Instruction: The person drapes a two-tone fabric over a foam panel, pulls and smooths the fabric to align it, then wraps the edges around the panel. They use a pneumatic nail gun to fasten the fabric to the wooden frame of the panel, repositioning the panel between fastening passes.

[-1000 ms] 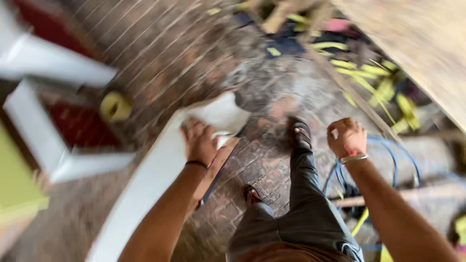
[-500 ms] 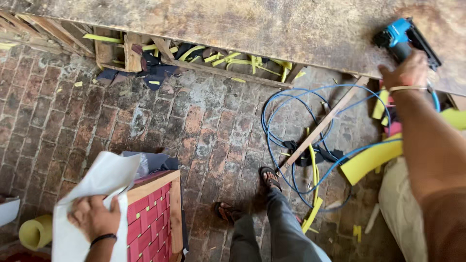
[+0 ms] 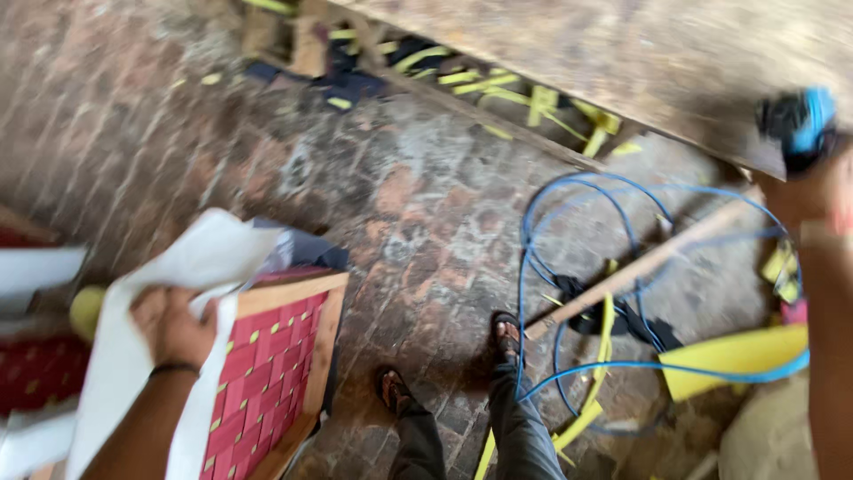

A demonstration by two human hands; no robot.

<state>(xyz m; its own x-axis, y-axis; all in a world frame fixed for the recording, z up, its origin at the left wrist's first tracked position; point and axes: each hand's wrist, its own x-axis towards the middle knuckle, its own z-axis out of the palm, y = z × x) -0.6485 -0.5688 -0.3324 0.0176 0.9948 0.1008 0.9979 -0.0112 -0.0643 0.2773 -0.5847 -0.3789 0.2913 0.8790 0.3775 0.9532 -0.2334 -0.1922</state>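
Observation:
My left hand [image 3: 171,324] grips a white sheet of fabric [image 3: 200,267] that lies over a wooden frame with red woven webbing [image 3: 267,356] at the lower left. My right hand [image 3: 813,187] is raised at the far right, closed on a blue and black power tool [image 3: 800,124] next to the edge of a worn wooden tabletop [image 3: 640,53]. A blue hose [image 3: 551,267] loops across the brick floor below that hand. My feet in sandals [image 3: 506,338] stand on the bricks at the bottom centre. The picture is blurred.
A long wooden stick [image 3: 649,262] lies across the hose. Yellow foam strips [image 3: 729,360] and scraps are scattered at the right and under the table. A yellow roll [image 3: 84,311] and white frame parts [image 3: 40,267] sit at the far left.
The view has swung from the white furniture to the table edge. My right hand has gone up to the blue tool and holds it. My left hand keeps hold of the white fabric.

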